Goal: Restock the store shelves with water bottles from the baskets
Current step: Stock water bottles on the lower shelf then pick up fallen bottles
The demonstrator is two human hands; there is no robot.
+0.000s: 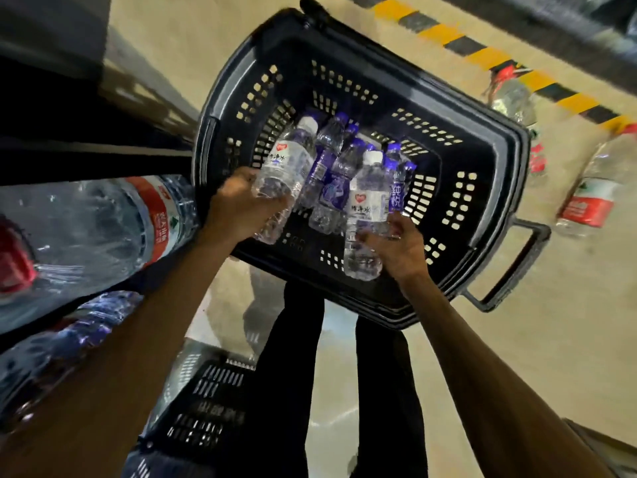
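Now, over the black slotted plastic basket, left hand clasps a clear white-capped water bottle, right hand seemingly curls round a second bottle; slick plastic, either could slip back in.

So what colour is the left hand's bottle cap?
White cap, seen in the head view.

Operator: Baskets in view?
Manual: You have two black baskets.
Operator: Small bottles?
Manual: You count two white-capped bottles and at least five purple-capped bottles; overlap prevents an exact figure.
Operator: Large bottles?
Manual: You count three red-labelled large bottles: two on the floor, one on the shelf.
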